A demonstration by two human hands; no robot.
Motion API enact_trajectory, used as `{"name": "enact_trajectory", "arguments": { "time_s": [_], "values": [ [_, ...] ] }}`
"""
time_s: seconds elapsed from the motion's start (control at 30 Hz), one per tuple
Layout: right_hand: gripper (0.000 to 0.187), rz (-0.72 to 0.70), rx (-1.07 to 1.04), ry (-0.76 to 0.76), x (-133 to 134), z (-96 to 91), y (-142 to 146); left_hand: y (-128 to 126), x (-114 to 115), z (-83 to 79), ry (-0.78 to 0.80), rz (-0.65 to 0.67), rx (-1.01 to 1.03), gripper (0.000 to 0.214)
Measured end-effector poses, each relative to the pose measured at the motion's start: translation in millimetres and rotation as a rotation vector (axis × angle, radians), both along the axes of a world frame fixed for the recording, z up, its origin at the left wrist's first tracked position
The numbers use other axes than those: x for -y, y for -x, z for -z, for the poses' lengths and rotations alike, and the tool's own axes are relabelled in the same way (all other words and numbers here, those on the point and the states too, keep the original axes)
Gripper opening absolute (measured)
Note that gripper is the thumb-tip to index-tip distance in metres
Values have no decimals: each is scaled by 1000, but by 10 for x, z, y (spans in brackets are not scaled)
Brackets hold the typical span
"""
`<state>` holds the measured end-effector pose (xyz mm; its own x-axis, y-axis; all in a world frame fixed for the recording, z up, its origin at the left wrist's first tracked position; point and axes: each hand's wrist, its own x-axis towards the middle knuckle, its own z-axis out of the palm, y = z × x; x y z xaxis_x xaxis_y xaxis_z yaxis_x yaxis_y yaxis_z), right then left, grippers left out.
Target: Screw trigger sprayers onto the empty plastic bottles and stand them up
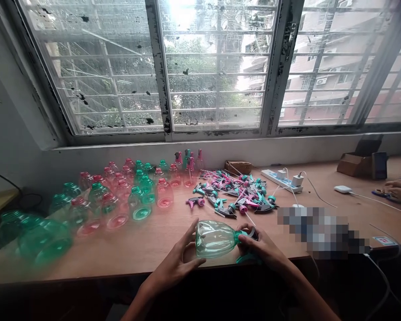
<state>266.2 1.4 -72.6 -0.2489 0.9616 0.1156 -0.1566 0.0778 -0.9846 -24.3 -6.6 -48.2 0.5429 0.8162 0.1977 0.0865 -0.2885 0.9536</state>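
A heap of pink, teal and black spray heads (232, 191) lies on the worktop (116, 249). In front of the heap, the left hand (180, 256) cups the base of a clear green bottle (215, 239), tipped on its side, while the right hand (262, 245) grips the teal spray head (249, 257) at its neck. Left of the heap stand uncapped red and green bottles (141, 209); behind it, a cardboard box (238, 167); to its right, a white power strip (279, 179); far right, another person's hand (400, 189).
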Motion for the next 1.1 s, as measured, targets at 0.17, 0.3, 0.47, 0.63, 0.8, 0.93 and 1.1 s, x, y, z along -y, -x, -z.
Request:
{"name": "enact_trajectory", "arguments": {
  "time_s": [0.17,0.3,0.47,0.63,0.8,0.93,1.1],
  "values": [
    [37,-22,-15,-25,-4,26,1,6,-12,-17,32,-9,-16,95],
    [34,-23,-8,-33,-9,26,-1,12,-23,-14,-28,-39,-71,91],
    [34,-19,-37,-13,2,-1,7,3,-28,-9,-44,-9,-46,97],
    [34,-29,-25,-26,3,6,14,29,-27,4,-41,-49,-113,89],
    [34,-21,-34,-7,-2,-16,12,38,-46,42,-102,-79,-165,93],
    [35,-25,-19,-11,9,-58,10,16,-23,-3,-107,-36,-129,95],
    [35,-40,-20,-13,13,-61,15,10,-14,-18,-56,-55,-147,93]
  ]
}}
